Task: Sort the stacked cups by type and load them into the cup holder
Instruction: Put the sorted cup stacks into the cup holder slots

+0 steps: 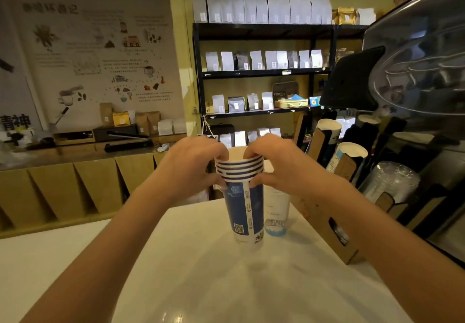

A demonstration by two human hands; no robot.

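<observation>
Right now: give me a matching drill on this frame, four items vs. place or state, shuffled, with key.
Column 1
1. blue cup stack
2. white cup
3. clear plastic cups
4. left hand

Column 2
A. lying in the cardboard cup holder at right
B. standing on the white counter, gripped at the rims by both hands
C. on the stack's rims, opposite the right hand
D. upright just behind and right of the stack

Pairs: 1-B, 2-D, 3-A, 4-C

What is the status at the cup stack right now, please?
Both hands, left and right, fingers gripping blue cup stack upright on counter. White cup behind it. Cup holder at right.
</observation>
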